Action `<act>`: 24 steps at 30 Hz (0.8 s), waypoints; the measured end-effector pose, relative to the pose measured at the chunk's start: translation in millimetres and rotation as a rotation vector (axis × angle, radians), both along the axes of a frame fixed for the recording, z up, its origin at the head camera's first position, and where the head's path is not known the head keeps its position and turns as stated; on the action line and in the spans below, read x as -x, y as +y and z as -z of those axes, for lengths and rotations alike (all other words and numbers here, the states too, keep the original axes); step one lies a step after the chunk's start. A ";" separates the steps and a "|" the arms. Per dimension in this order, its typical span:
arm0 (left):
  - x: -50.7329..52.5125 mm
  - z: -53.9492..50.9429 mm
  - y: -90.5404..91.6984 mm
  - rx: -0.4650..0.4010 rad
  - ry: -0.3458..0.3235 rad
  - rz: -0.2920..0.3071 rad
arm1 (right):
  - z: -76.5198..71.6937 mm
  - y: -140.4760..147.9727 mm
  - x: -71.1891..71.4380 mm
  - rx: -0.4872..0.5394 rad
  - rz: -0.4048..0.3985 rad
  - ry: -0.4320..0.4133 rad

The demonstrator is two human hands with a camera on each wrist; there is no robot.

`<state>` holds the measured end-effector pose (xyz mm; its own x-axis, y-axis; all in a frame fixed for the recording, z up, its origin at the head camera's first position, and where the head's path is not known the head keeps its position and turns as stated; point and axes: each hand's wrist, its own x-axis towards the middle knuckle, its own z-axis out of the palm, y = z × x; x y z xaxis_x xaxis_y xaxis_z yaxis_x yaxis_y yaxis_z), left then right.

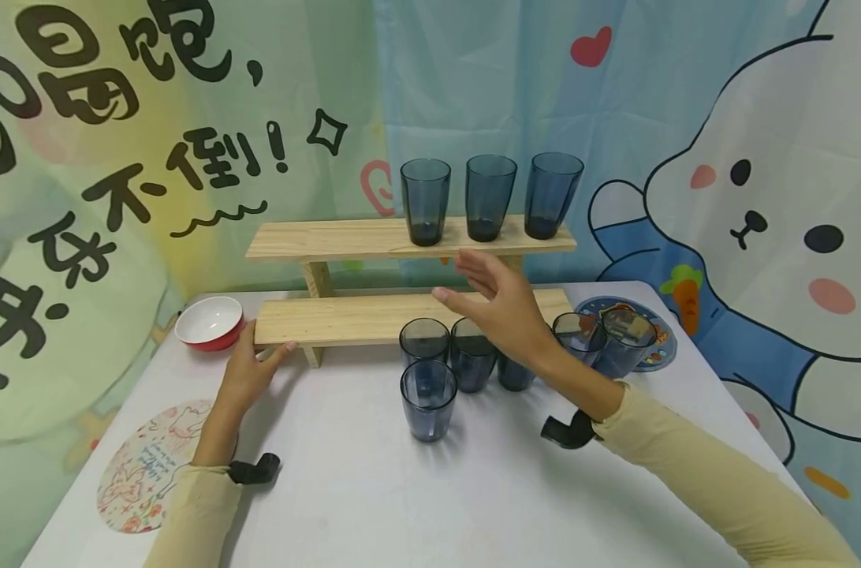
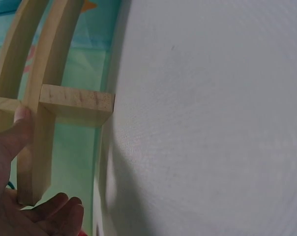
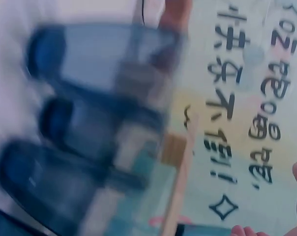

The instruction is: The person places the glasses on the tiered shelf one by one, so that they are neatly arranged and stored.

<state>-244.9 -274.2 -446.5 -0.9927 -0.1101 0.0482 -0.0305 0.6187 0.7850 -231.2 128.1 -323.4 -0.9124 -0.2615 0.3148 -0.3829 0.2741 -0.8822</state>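
A printed curtain [image 1: 459,79] with a cartoon rabbit backs your white table [image 1: 331,481]. On it stands a 2-tier wooden rack [image 1: 331,319], and your left hand [image 1: 249,367] grips the left end of its lower board, thumb over the wood, probably to steady it. Your right hand [image 1: 505,308] is well apart from the left, in the air before the upper board, fingers loosely extended and holding nothing. 3 blue tumblers [image 1: 490,197] stand upright in a row on the upper board's right half, presumably spaced so they don't knock. At least 6 table tumblers [image 1: 429,402] cluster before the rack; your right arm partly hides 1. They crowd the space under that arm. A red-and-white bowl [image 1: 210,327] sits just beside your left hand; a floral round mat [image 1: 143,473] lies nearer you, and a blue round mat [image 1: 663,335] at right, behind a tumbler.
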 end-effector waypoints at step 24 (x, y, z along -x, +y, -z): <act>0.5 2.9 0.7 -0.022 0.031 0.008 | 110.8 -15.4 -76.8 -0.075 0.019 -0.193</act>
<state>-245.4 -273.5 -449.4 -0.9917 -0.1035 0.0769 -0.0008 0.6015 0.7988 -154.4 112.7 -434.3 -0.9589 -0.2598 0.1139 -0.2030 0.3477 -0.9154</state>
